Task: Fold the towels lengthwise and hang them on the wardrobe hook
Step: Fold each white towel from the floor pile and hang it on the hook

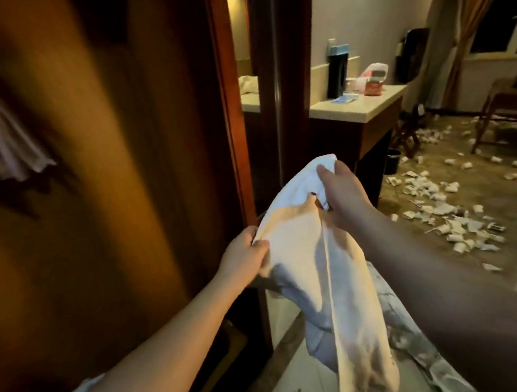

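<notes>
Towel, white terry cloth: held in the air in front of me, beside the tall brown wooden wardrobe; its lower end hangs loose and rumpled toward the floor. A long crease runs down its middle, so I judge the lengthwise fold only partly formed.

Left hand: closed, pinching the towel's near edge between thumb and fingers.

Right hand: closed around the bunched upper end, raised higher and farther forward than the left.

Second cloth, pale and blurred: hangs against the wardrobe at upper left. I cannot make out the hook itself.

Surroundings: cream-topped counter beyond the door frame; many white paper scraps scattered over the floor at right.

Handling note, my judgement: I should find both corners of one short edge, one in each hand, pull them apart until the cloth hangs flat, then bring the long edges together evenly. Keeping the tail clear of the littered floor matters. Bunching at my right hand would make a lumpy fold.
</notes>
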Motion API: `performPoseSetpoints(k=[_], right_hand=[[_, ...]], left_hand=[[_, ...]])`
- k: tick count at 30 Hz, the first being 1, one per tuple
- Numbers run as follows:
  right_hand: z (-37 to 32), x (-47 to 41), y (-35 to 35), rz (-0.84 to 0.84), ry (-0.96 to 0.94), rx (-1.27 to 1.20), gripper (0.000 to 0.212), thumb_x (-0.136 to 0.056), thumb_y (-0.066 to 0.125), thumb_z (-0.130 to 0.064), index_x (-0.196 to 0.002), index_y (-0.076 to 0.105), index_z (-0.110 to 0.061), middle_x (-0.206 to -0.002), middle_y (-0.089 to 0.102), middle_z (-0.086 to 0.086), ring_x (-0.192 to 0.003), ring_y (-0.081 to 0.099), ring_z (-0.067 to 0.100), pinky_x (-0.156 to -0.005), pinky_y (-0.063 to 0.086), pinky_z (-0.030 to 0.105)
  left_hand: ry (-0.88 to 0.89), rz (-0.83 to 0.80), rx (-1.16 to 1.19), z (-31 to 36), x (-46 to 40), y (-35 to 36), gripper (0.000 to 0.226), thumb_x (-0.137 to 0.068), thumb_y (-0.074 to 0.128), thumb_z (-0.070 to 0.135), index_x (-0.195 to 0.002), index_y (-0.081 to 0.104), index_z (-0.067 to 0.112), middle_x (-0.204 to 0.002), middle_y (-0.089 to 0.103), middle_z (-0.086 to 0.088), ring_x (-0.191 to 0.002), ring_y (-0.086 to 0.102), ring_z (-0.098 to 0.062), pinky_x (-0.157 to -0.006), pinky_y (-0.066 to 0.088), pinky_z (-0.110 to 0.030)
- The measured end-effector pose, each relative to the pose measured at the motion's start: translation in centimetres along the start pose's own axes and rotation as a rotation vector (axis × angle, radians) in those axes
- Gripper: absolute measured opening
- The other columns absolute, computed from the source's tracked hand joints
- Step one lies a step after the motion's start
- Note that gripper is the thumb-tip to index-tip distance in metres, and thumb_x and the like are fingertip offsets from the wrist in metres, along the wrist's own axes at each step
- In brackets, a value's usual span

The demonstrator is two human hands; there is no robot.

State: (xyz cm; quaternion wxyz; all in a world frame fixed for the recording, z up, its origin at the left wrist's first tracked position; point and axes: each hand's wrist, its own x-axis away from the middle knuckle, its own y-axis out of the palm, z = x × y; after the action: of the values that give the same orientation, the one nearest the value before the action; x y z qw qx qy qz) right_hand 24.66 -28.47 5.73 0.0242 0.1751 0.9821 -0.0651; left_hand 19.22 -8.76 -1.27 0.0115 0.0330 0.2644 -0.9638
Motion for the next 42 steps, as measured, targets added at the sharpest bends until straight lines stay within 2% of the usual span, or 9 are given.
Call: performPoseSetpoints(k=[4, 9, 13, 17, 23, 28, 31, 36, 42], right_hand=[[-0.7, 5.1, 2.8, -0.021, 0.085, -0.052, 0.054, -0.101, 0.052, -0.043, -0.151, 0.043, -0.025, -0.122, 0.061, 0.008, -0.098, 0.064, 0.025, -0.088, 0.055, 0.040], [-1.2, 10.9, 4.4, -0.102, 0.205, -0.090, 0.034, -0.097, 0.057, -0.028, -0.122, 0.063, -0.007, -0.079, 0.056, 0.007, -0.072, 0.057, 0.023, -0.056, 0.045, 0.032], [-1.8, 14.7, 5.0, -0.152, 0.204, -0.140, 0.022, -0.096, 0.055, -0.022, -0.113, 0.063, -0.011, -0.092, 0.059, 0.010, -0.071, 0.056, 0.021, -0.055, 0.042, 0.029], [-3.3, 17.6, 5.1, -0.258, 0.085, -0.198, 0.045, -0.100, 0.057, -0.020, -0.143, 0.050, -0.030, -0.117, 0.059, 0.000, -0.078, 0.068, 0.013, -0.054, 0.049, 0.025], [-5.1, 22.2, 4.5, -0.513, 0.006, -0.248, 0.034, -0.097, 0.050, -0.007, -0.106, 0.074, -0.031, -0.117, 0.068, 0.007, -0.089, 0.075, 0.015, -0.065, 0.056, 0.024], [-6.9, 25.7, 4.7, -0.626, -0.036, -0.340, 0.049, -0.081, 0.047, 0.007, -0.110, 0.069, -0.027, -0.115, 0.065, 0.009, -0.097, 0.067, 0.019, -0.070, 0.051, 0.024], [-7.9, 27.1, 4.8, -0.696, -0.091, -0.355, 0.058, -0.078, 0.040, 0.012, -0.114, 0.068, -0.025, -0.112, 0.064, 0.012, -0.089, 0.067, 0.021, -0.064, 0.054, 0.023], [-9.0, 27.9, 5.8, -0.787, -0.205, -0.338, 0.068, -0.082, 0.038, 0.023, -0.122, 0.060, -0.029, -0.115, 0.062, 0.010, -0.095, 0.068, 0.022, -0.067, 0.057, 0.024], [-7.8, 27.8, 7.0, -0.663, -0.242, -0.291, 0.022, -0.101, 0.056, -0.008, -0.114, 0.063, -0.025, -0.108, 0.068, 0.006, -0.101, 0.064, 0.019, -0.080, 0.052, 0.026]], left_hand=[[0.001, 0.061, -0.002, -2.2, 4.0, -5.9, 0.015, -0.102, 0.051, 0.031, -0.090, 0.057, 0.039, -0.088, 0.068, 0.008, -0.076, 0.063, -0.002, -0.066, 0.048, -0.021], [0.034, 0.173, -0.116, -3.6, 8.8, -11.5, 0.013, -0.103, 0.051, 0.034, -0.095, 0.062, 0.034, -0.084, 0.064, 0.013, -0.073, 0.058, 0.000, -0.056, 0.039, -0.023], [0.038, 0.255, -0.256, -3.8, 12.7, -15.5, 0.031, -0.102, 0.051, 0.041, -0.083, 0.064, 0.022, -0.075, 0.064, 0.004, -0.071, 0.059, -0.017, -0.055, 0.037, -0.031], [0.009, 0.325, -0.404, -3.7, 17.1, -18.2, 0.030, -0.099, 0.056, 0.046, -0.079, 0.061, 0.024, -0.075, 0.063, 0.003, -0.069, 0.061, -0.016, -0.055, 0.046, -0.037], [-0.132, -0.046, -0.902, -3.4, 23.9, -22.4, 0.028, -0.085, 0.070, 0.048, -0.106, 0.066, 0.029, -0.077, 0.054, 0.016, -0.073, 0.053, -0.008, -0.056, 0.038, -0.026], [-0.316, 0.090, -1.120, -4.8, 30.5, -25.7, 0.026, -0.091, 0.056, 0.037, -0.102, 0.069, 0.017, -0.088, 0.057, 0.002, -0.086, 0.059, -0.021, -0.067, 0.047, -0.032], [-0.421, 0.153, -0.992, -6.4, 33.8, -26.5, 0.025, -0.084, 0.057, 0.041, -0.089, 0.066, 0.019, -0.088, 0.064, 0.000, -0.080, 0.062, -0.018, -0.063, 0.050, -0.032], [-0.486, 0.358, -0.778, -9.5, 37.4, -27.7, 0.028, -0.085, 0.063, 0.033, -0.111, 0.055, 0.028, -0.094, 0.064, 0.007, -0.078, 0.063, -0.008, -0.066, 0.059, -0.032], [-0.459, 0.539, -0.511, -11.0, 40.8, -30.8, 0.012, -0.088, 0.057, 0.025, -0.089, 0.068, 0.027, -0.080, 0.069, 0.006, -0.069, 0.066, -0.013, -0.059, 0.054, -0.036]])
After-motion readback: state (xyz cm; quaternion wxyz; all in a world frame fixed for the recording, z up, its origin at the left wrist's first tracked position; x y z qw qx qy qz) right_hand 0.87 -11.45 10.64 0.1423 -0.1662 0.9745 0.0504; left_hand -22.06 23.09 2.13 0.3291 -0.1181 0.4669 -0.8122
